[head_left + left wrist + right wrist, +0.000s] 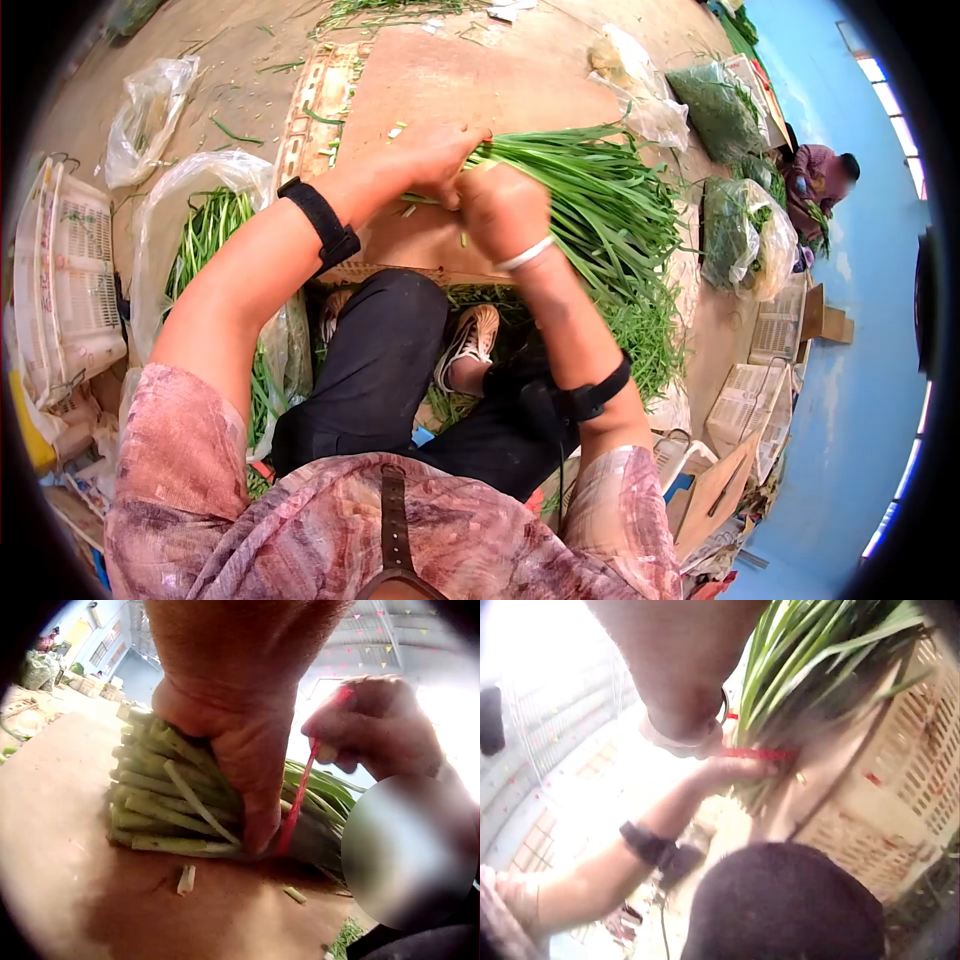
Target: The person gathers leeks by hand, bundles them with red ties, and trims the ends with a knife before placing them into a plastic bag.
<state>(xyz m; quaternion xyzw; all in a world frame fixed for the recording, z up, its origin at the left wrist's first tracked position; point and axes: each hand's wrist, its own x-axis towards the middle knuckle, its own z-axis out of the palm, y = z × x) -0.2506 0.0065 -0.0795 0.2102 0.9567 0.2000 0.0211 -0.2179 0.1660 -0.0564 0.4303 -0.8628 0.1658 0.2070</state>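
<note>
A thick bunch of garlic chives (600, 190) lies on a board, its leaves fanning out to the right in the head view. My left hand (435, 165) grips the bunch near its pale cut stalk ends (169, 799), its thumb pressed down along the side in the left wrist view. A red tie (298, 799) goes round the stalks just beside that thumb. Its end is pinched in my right hand (507, 210), curled and raised above the bunch, and the tie is stretched taut between. In the right wrist view the red tie (761, 754) crosses the stalks.
Small cut stalk pieces (187, 880) lie on the brown board (420, 90). An open plastic bag of greens (215, 225) stands at the left, near white crates (75, 270). Stuffed bags (715, 110) and another person (815, 180) are at the right. Loose leaves lie around my feet.
</note>
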